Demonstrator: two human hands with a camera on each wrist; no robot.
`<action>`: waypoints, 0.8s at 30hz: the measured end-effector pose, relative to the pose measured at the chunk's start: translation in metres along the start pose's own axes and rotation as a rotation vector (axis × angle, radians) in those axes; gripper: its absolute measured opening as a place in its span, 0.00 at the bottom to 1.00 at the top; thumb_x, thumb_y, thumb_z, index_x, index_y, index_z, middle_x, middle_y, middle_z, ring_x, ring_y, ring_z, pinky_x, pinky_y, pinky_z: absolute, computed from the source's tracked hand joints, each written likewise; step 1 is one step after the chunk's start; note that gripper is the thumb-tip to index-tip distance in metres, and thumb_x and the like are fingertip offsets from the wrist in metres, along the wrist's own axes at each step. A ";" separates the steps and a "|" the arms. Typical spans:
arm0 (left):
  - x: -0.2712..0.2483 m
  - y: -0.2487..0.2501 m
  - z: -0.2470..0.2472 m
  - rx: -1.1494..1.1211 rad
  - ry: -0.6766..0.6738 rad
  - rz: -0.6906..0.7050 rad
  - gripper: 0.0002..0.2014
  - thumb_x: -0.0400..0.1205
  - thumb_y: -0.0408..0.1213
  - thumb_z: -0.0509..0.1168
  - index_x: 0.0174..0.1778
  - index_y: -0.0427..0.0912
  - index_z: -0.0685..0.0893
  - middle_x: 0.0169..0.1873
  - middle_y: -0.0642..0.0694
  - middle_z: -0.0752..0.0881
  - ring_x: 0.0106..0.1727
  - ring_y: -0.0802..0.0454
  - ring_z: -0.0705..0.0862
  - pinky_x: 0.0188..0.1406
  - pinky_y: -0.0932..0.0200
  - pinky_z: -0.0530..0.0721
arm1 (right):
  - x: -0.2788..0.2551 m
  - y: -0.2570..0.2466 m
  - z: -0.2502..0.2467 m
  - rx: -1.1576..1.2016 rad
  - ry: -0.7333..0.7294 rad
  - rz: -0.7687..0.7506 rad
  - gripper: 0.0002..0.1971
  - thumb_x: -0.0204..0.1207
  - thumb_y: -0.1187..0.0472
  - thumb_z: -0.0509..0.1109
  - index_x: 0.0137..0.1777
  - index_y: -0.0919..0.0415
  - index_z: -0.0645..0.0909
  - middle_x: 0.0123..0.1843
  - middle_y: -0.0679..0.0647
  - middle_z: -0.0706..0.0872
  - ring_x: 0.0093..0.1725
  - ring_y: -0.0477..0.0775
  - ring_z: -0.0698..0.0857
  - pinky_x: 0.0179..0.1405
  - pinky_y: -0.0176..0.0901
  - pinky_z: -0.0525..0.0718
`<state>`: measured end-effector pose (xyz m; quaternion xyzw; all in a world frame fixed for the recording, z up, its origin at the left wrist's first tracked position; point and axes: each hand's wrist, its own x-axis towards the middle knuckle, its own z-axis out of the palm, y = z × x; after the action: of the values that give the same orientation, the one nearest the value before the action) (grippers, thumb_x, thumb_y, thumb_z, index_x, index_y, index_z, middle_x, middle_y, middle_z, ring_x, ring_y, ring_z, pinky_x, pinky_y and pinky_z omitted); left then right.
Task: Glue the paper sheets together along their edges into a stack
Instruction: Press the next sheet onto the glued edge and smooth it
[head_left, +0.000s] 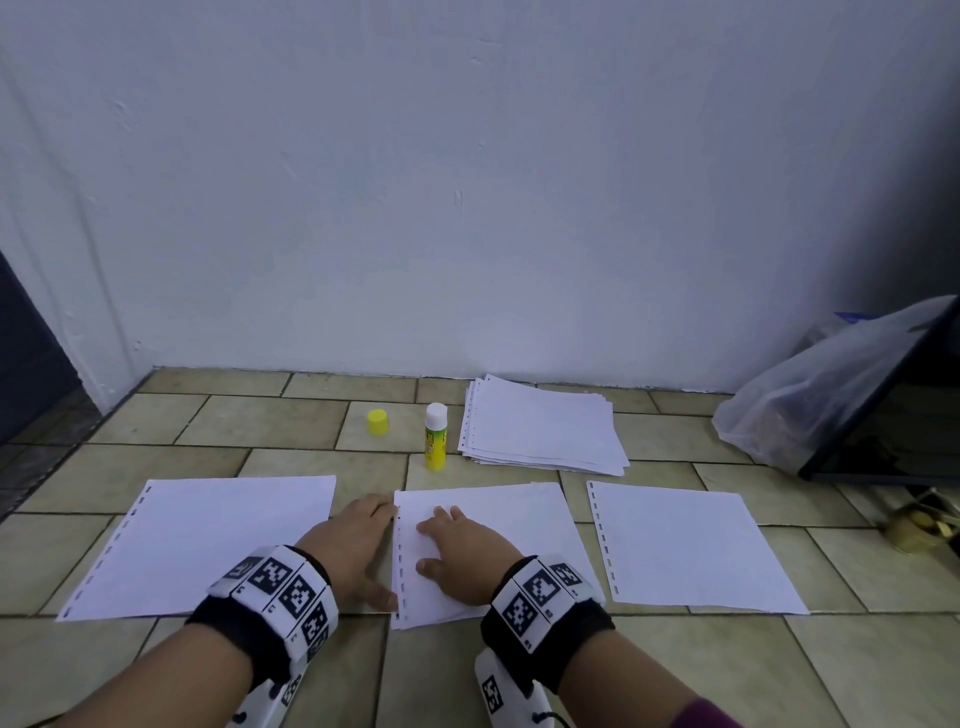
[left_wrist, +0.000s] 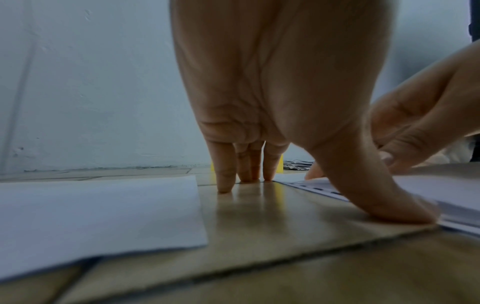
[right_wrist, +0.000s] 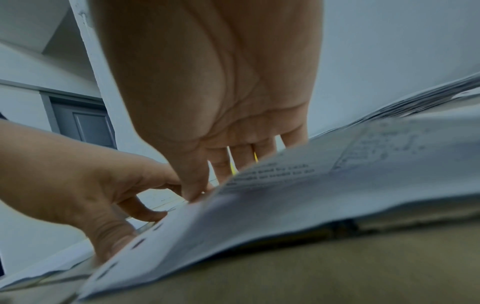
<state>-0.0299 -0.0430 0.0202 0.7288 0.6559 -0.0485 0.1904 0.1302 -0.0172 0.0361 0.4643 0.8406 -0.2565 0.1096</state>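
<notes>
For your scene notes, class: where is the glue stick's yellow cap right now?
In the head view, the yellow cap sits on the tiled floor near the wall, just left of the upright, uncapped glue stick and beyond the left hand.

Bare floor tiles (head_left: 218, 421) lie open at 10 o'clock. At 12 o'clock the glue stick (head_left: 436, 436) stands upright with its yellow cap (head_left: 378, 421) just to its left. The paper pile (head_left: 543, 426) fills 1 o'clock. A plastic bag (head_left: 810, 395) blocks 2 o'clock. Narrow floor strips run between the three flat sheets.
</notes>
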 end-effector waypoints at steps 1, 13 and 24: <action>0.000 0.000 0.000 0.005 0.000 -0.001 0.54 0.71 0.56 0.75 0.85 0.44 0.49 0.83 0.51 0.50 0.81 0.53 0.60 0.78 0.57 0.66 | 0.000 0.000 0.000 -0.003 0.007 0.001 0.27 0.85 0.55 0.58 0.82 0.58 0.59 0.84 0.56 0.56 0.83 0.57 0.55 0.80 0.57 0.60; -0.001 0.000 -0.008 0.027 -0.074 -0.011 0.60 0.67 0.55 0.79 0.85 0.44 0.46 0.83 0.50 0.51 0.83 0.52 0.56 0.81 0.57 0.61 | 0.001 -0.003 0.004 -0.013 0.091 0.027 0.28 0.80 0.56 0.66 0.79 0.57 0.63 0.79 0.55 0.66 0.78 0.56 0.66 0.73 0.55 0.72; 0.002 0.005 -0.009 0.008 -0.022 -0.021 0.51 0.70 0.59 0.75 0.83 0.45 0.56 0.77 0.52 0.63 0.76 0.54 0.67 0.73 0.58 0.71 | 0.002 -0.001 0.004 -0.122 0.071 -0.010 0.43 0.67 0.43 0.78 0.77 0.59 0.64 0.75 0.56 0.70 0.73 0.58 0.70 0.70 0.56 0.74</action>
<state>-0.0268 -0.0381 0.0289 0.7221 0.6611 -0.0612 0.1944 0.1284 -0.0181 0.0319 0.4614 0.8604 -0.1886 0.1063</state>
